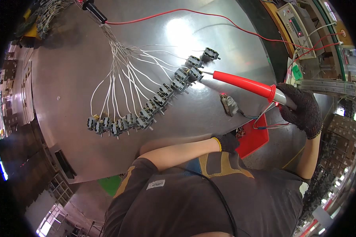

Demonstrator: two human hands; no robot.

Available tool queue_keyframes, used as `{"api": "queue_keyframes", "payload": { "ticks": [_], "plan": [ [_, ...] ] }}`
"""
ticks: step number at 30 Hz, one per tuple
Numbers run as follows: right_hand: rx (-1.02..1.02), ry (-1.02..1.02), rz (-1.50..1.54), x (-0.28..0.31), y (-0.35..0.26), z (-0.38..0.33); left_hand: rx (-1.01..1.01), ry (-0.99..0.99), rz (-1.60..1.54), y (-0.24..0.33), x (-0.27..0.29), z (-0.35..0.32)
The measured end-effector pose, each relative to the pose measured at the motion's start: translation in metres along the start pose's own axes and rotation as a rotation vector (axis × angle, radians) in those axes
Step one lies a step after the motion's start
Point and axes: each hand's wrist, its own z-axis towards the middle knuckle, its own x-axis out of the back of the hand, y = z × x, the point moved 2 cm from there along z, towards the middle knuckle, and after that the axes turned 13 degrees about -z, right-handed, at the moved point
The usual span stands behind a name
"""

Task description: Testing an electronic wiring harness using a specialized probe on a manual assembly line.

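My right hand (302,108), in a dark knit glove, is closed around the handle of a red high-voltage test probe (241,83). The probe's thin metal tip points left and meets, or nearly meets, one of the small grey switch-like components (195,74) at the upper end of a curved row. White wires (116,55) fan out from a bundle to these components (146,114). Gloved as well, my left hand (227,143) is at the table's near edge beside a red bin (254,136); its fingers are hidden. Small parts (240,132) show just beyond it.
A black clip (95,12) with a red lead grips the wire bundle at the far side. The lead runs across the metal table (75,118) toward a bench meter (296,29) at the far right. A grey device (228,104) with cables lies near the bin. More wires (47,17) sit far left.
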Motion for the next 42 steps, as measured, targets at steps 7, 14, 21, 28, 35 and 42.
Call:
{"api": "queue_keyframes", "payload": {
  "ticks": [7, 14, 21, 28, 35, 42],
  "plan": [
    [0.077, 0.071, -0.004, 0.004, 0.000, -0.001, 0.003, 0.026, 0.023, 0.000, 0.001, 0.000],
    [0.039, 0.060, -0.027, 0.025, -0.027, -0.001, 0.033, 0.064, -0.006, 0.000, -0.005, 0.002],
    [0.155, 0.103, -0.476, 0.040, -0.068, 0.014, -0.002, 0.182, 0.219, 0.004, -0.006, -0.006],
    [0.128, 0.042, -0.590, 0.063, -0.093, 0.018, -0.061, 0.163, -0.037, -0.001, -0.013, 0.000],
    [0.126, 0.019, -0.616, 0.067, -0.103, 0.020, -0.020, 0.105, -0.059, -0.003, -0.014, 0.003],
    [0.137, 0.017, -0.627, 0.068, -0.107, 0.019, -0.032, 0.140, 0.032, -0.002, -0.016, 0.005]
  ]
}}
